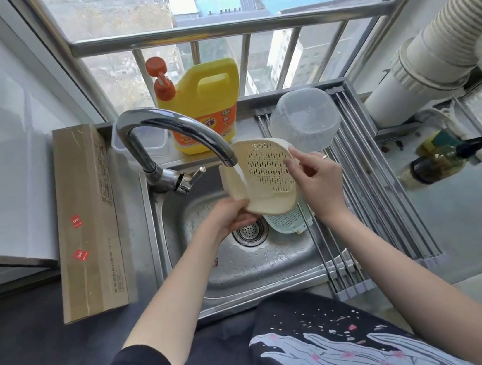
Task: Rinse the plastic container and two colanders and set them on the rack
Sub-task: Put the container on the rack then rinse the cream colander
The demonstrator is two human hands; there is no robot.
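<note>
Holding the cream colander [260,176] up on its edge under the tap [178,135], the left hand [232,217] grips its low rim. Its holes face right. The right hand [316,181] pinches the far top edge. A green colander [289,220] waits in the sink [245,273]. Just to the right lies the rack [370,196], nearest the right hand, with the clear container [305,120] on it upside down.

Both bare forearms reach forward. The left hand [231,214] curls its fingers round the colander [260,176] from below; the right hand [316,181] pinches its upper edge, a ring on one finger.
</note>
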